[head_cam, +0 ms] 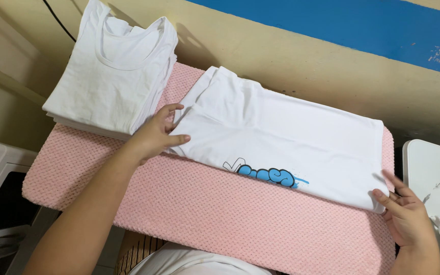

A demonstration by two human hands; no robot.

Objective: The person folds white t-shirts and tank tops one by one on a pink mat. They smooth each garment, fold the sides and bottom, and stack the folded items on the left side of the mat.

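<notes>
Nearest, the right hand (407, 216) sits at the lower right, fingers spread and loose, fingertips touching the near-right corner of the folded white cotton T-shirt with a blue cartoon print (281, 142); nothing looks pinched there (thumb side is hard to read). The left hand (155, 135) is further up and left, fingers slightly curled and open, resting against the shirt's left end by the folded-in sleeve. The two hands are well apart, one at each end of the garment.

The shirt lies flat between the hands on the pink textured padded board (189, 209). Handling, judged from the look: light, soft, limp thin knit, not fragile, will sag and unfold if lifted by one point. Best held at both short ends or corners, flat-palmed, since the nubbly pad probably grips the fabric somewhat.

Long axis runs from the left hand down-right to the right hand, diagonal across the board. The sleeve or shoulder end seems to point toward the left hand, the hem end toward the right hand.

Beyond the left hand, just past its fingertips, a stack of folded white T-shirts (113, 71) sits, neckline up. Farthest, a beige wall with a blue stripe (332, 25).
</notes>
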